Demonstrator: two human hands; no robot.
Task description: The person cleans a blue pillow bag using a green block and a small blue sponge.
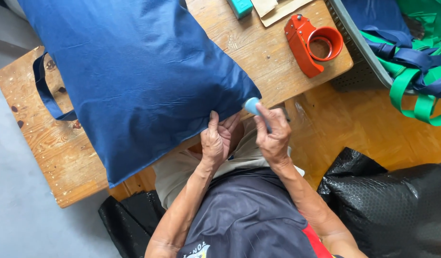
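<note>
Navy fabric bag lies flat across the wooden worktop, handle off the far side. Left hand pinches the bag's near corner edge. Right hand is closed round a small light-blue tool, its tip touching that corner.

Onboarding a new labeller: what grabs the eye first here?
The big navy fabric bag spread across the worn wooden table. At its near corner the left hand pinches the edge while the right hand holds a small light-blue tool. A red tape dispenser sits at the upper right.
</note>
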